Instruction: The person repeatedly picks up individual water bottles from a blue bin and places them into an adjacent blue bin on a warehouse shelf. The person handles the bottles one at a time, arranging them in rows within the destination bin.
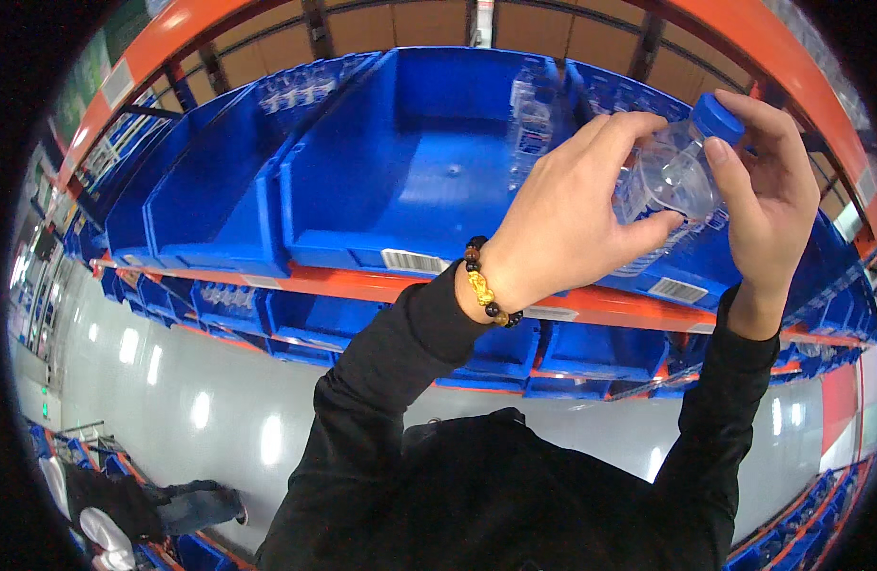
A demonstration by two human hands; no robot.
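Note:
A clear plastic bottle [670, 178] with a blue screw cap [718, 120] is held tilted over the right-hand blue bin [749, 268]. My left hand [570, 203], a beaded bracelet at its wrist, grips the bottle's body between thumb and fingers. My right hand [777, 182] has its thumb and a finger on either side of the cap. Whether the cap is loose cannot be told. Left of the bottle, a blue plastic bin [438, 164] has a row of clear bottles [533, 128] along its right wall. Another blue bin [210, 193] has several bottles [299, 87] at its back.
An orange rack beam [360, 285] runs under the bins' front edges, with more blue bins [324, 314] on lower levels. Another orange beam [117, 82] arches overhead. Behind me lies grey shiny floor [189, 364]. A person [132, 507] is at lower left near other racks.

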